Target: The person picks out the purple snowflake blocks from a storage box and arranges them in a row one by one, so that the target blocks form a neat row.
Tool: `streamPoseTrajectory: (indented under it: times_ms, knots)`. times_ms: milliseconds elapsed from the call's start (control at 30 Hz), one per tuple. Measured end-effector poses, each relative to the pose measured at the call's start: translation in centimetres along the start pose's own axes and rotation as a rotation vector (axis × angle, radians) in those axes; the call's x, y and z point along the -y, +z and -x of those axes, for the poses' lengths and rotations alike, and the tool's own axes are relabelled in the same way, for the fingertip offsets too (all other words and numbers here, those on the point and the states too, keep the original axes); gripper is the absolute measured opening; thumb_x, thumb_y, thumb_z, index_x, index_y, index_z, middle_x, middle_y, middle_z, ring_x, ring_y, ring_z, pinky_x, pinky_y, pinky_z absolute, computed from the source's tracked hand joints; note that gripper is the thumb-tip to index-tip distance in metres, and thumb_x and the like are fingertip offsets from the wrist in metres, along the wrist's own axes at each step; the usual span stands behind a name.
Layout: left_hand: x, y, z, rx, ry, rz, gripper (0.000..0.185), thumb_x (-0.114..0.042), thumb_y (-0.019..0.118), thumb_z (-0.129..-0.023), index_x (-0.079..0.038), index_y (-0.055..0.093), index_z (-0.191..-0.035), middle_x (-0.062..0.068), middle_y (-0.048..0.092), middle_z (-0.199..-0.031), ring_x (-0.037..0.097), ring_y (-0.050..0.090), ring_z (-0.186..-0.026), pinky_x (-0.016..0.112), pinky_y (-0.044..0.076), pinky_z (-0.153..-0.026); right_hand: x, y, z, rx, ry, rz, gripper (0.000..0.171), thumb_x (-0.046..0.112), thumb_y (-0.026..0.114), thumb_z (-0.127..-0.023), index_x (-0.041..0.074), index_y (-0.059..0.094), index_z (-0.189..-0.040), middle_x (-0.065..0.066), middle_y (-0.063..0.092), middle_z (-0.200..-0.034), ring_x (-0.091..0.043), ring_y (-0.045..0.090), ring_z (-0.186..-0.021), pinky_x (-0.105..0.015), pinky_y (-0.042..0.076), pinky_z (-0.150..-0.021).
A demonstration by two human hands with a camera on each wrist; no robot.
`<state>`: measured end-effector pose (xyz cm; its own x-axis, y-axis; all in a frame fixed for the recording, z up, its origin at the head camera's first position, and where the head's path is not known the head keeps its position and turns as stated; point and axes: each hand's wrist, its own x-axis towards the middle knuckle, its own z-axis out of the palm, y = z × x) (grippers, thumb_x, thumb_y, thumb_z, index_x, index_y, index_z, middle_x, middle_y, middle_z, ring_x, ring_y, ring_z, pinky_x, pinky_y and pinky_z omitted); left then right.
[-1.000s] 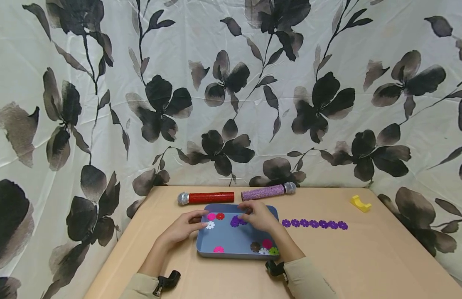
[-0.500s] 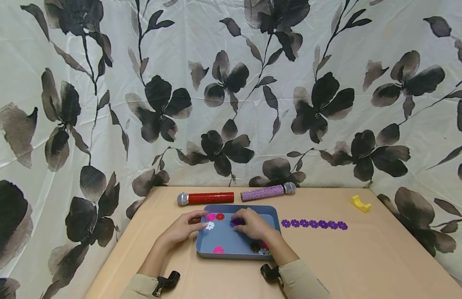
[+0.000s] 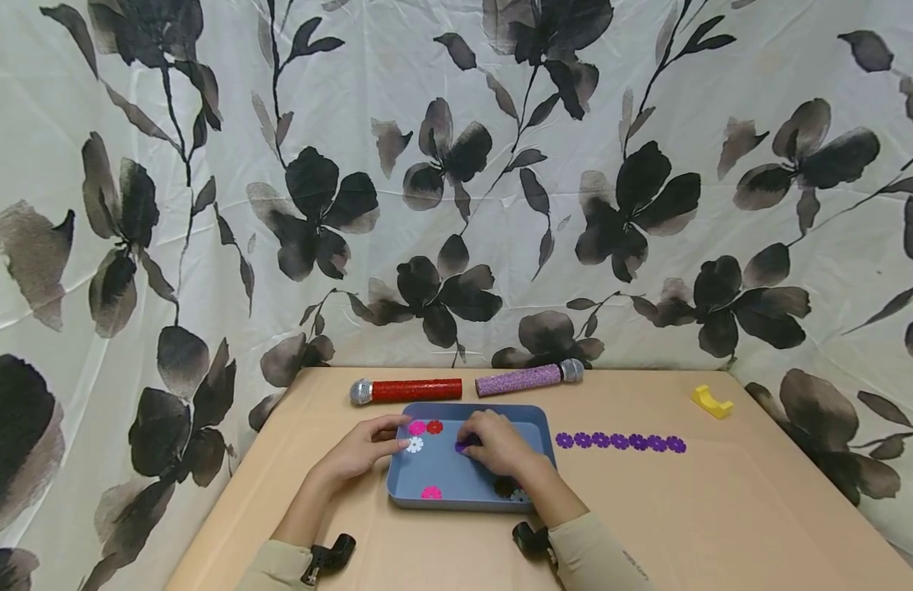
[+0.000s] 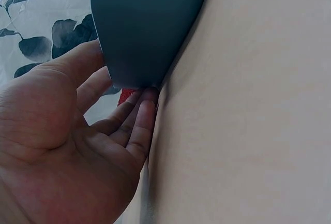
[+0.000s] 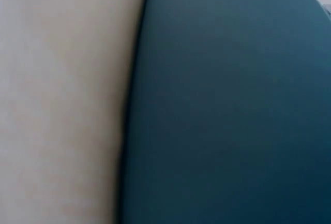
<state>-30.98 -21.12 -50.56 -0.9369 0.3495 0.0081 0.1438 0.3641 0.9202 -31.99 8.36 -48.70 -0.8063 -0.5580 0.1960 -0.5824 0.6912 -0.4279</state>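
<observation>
Over tray (image 3: pixel 543 431), right hand (image 3: pixel 497 443) lower

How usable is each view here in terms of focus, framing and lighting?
Head view: sharp, evenly lit, curtain bowed by wide-angle distortion. Left wrist view: left hand soft and very close beside the blue tray. Right wrist view: only blurred tray wall and table; no hand visible.

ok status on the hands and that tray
Left hand steadies blue tray edge. Right hand on purple flower inside tray. Nothing blocking.
</observation>
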Motion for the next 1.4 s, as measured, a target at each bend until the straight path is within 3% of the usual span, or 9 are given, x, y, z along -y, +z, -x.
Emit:
streamPoseTrajectory:
  times_ms: [233, 567, 767, 967, 1233, 1400]
  knots:
    - [0.1, 0.0, -0.1, 0.003, -0.007, 0.008, 0.053, -0.028, 0.074, -0.098, -0.008, 0.060, -0.146, 0.016, 0.060, -0.148, 0.033, 0.058, -0.134, 0.053, 0.043, -0.117, -0.1, 0.0, 0.1, 0.046, -0.001, -0.118, 0.010, 0.008, 0.080, -0.091, 0.014, 0.078, -0.099, 0.003, 0.063, -0.099, -0.010, 0.059, -0.089, -0.027, 0.054, -0.080]
    - [0.3, -0.1, -0.2, -0.001, 0.003, -0.003, 0.053, -0.027, 0.075, -0.098, -0.009, 0.060, -0.145, 0.015, 0.061, -0.147, 0.031, 0.059, -0.133, 0.050, 0.044, -0.116, -0.1, -1.0, 0.4, 0.065, -0.016, -0.226, 0.015, 0.005, 0.078, -0.092, 0.007, 0.080, -0.107, 0.001, 0.069, -0.105, -0.010, 0.062, -0.093, -0.025, 0.055, -0.081]
    - [0.5, -0.1, -0.3, -0.001, 0.006, -0.004, 0.055, -0.031, 0.075, -0.097, -0.008, 0.060, -0.145, 0.015, 0.062, -0.145, 0.029, 0.061, -0.129, 0.039, 0.048, -0.110, -1.1, -2.5, 1.1, -0.017, -0.030, -0.254, 0.016, 0.006, 0.079, -0.092, 0.006, 0.080, -0.108, 0.000, 0.075, -0.103, -0.010, 0.064, -0.090, -0.026, 0.056, -0.079]
    - [0.4, -0.1, -0.2, 0.001, 0.002, 0.007, 0.054, -0.029, 0.075, -0.097, -0.008, 0.060, -0.145, 0.015, 0.062, -0.145, 0.030, 0.060, -0.130, 0.038, 0.049, -0.110, -2.3, -3.5, 1.7, -0.099, -0.018, -0.281, 0.016, 0.008, 0.077, -0.094, 0.006, 0.079, -0.109, -0.001, 0.074, -0.102, -0.010, 0.062, -0.085, -0.024, 0.055, -0.076]
    - [0.4, -0.2, -0.1, 0.002, 0.008, 0.003, 0.054, -0.030, 0.075, -0.097, -0.009, 0.060, -0.145, 0.014, 0.062, -0.145, 0.031, 0.060, -0.131, 0.047, 0.047, -0.114, -3.5, -4.6, 2.3, -0.152, 0.051, -0.326, 0.022, 0.007, 0.076, -0.094, 0.005, 0.078, -0.116, -0.001, 0.075, -0.111, -0.014, 0.066, -0.094, -0.027, 0.058, -0.086]
    - [0.4, -0.2, -0.1, 0.005, 0.020, -0.006, 0.055, -0.030, 0.074, -0.098, -0.008, 0.060, -0.145, 0.014, 0.061, -0.146, 0.033, 0.058, -0.134, 0.051, 0.044, -0.116, -4.5, -5.5, 2.9, -0.242, 0.069, -0.368, 0.022, 0.004, 0.078, -0.092, 0.006, 0.078, -0.114, -0.003, 0.074, -0.111, -0.015, 0.069, -0.097, -0.026, 0.060, -0.085]
